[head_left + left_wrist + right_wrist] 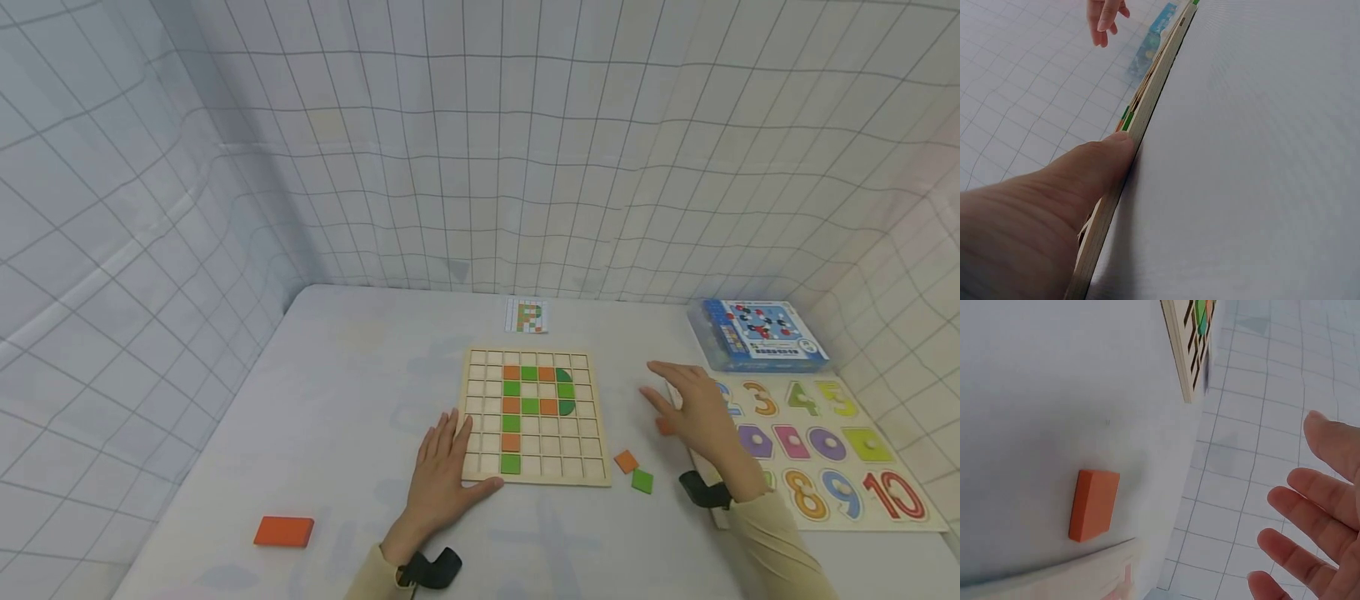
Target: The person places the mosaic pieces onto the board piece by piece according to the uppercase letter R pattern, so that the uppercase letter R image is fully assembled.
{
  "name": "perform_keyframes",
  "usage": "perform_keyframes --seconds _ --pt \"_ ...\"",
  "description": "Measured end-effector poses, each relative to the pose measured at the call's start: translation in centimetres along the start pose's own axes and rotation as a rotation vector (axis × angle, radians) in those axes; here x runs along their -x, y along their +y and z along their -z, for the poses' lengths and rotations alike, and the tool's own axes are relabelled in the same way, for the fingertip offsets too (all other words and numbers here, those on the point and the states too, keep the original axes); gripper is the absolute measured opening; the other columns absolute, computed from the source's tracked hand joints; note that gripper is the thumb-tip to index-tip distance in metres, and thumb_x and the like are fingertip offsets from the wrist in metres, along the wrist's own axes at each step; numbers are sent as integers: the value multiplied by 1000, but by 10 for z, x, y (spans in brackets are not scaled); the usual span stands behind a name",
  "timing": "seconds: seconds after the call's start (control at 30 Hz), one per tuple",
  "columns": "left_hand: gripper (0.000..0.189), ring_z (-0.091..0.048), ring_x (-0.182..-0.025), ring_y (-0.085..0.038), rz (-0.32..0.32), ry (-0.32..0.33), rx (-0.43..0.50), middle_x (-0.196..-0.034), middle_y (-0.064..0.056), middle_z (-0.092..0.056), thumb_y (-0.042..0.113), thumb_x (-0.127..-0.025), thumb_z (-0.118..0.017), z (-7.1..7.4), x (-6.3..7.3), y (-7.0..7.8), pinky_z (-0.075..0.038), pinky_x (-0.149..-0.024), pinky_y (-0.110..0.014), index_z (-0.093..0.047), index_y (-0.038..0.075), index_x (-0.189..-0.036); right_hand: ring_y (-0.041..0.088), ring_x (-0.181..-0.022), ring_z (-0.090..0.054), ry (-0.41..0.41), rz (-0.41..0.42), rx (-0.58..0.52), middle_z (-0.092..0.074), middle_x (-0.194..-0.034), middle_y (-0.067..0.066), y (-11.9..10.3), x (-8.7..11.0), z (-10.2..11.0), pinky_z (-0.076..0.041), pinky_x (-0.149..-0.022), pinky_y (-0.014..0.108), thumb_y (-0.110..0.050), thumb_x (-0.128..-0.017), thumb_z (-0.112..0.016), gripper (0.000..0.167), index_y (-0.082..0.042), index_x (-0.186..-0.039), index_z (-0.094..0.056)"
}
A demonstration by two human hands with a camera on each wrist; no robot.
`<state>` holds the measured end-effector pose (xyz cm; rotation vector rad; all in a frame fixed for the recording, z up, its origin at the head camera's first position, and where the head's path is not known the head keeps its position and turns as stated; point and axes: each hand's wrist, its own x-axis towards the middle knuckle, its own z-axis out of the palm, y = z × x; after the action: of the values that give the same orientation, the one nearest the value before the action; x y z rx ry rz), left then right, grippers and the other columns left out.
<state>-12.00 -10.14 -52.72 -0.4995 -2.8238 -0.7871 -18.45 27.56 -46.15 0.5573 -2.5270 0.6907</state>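
A wooden grid board (548, 447) carries orange and green tiles (530, 406) laid out as a letter P, with rounded green pieces at its right. My left hand (438, 483) rests at the board's lower left corner, fingers straight, its thumb (1094, 162) against the front edge. Raised to the right of the board, my right hand (697, 412) holds nothing, and its fingers (1313, 515) are spread. Partly hidden below it, an orange block (1094, 505) lies on the table. An orange tile (626, 462) and a green tile (642, 481) lie beside the board.
Behind the board lies a pattern card (527, 317). A number puzzle board (817, 521) occupies the right side, with a blue boxed set (765, 333) behind it. An orange-red block (283, 532) sits at the front left. Grid-patterned cloth walls (480, 167) surround the table.
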Motion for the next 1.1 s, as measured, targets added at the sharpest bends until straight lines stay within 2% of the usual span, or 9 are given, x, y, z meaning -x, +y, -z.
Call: perform_keyframes --seconds 0.17,0.27,0.47,0.67,0.87,1.1 --pt "96 -13 -141 -33 6 -6 5 -152 -20 -22 58 -78 -67 0 0 0 -11 -112 -46 -32 2 -147 37 -96 -56 1 33 44 -66 -106 19 6 4 7 -47 -72 52 -9 -73 -81 46 2 -114 -65" --pt "96 -13 -141 -32 8 -9 2 -153 -20 -22 58 -78 -67 0 0 0 -11 -112 -46 -31 2 -147 36 -91 -57 -15 37 68 -68 -102 18 9 6 10 -46 -66 50 -10 -72 -81 45 2 -113 -66" --pt "96 -14 -141 -33 0 1 -2 -152 -20 -23 59 -78 -67 -1 0 -1 -12 -111 -47 -32 2 -147 38 -95 -56 -105 -13 77 -68 -105 17 10 11 11 -43 -76 58 -13 -78 -77 39 1 -114 -67" --pt "97 -16 -140 -36 -11 14 -1 -151 -22 -24 57 -77 -69 -1 0 0 -14 -110 -50 -33 0 -146 39 -103 -52 -216 -85 79 -66 -110 17 8 15 14 -35 -85 61 -16 -83 -74 38 -1 -116 -66" --pt "97 -13 -141 -33 6 -3 5 -152 -20 -22 58 -77 -68 0 0 0 -11 -111 -47 -31 2 -147 44 -105 -51 -297 -112 92 -64 -109 20 8 17 18 -35 -86 63 -15 -83 -74 37 -1 -116 -67" --pt "97 -12 -142 -32 13 -13 2 -153 -19 -21 59 -78 -66 0 0 0 -10 -112 -46 -30 2 -148 40 -101 -51 -358 -132 82 -65 -105 18 8 20 19 -35 -81 58 -19 -81 -76 39 -3 -116 -67"
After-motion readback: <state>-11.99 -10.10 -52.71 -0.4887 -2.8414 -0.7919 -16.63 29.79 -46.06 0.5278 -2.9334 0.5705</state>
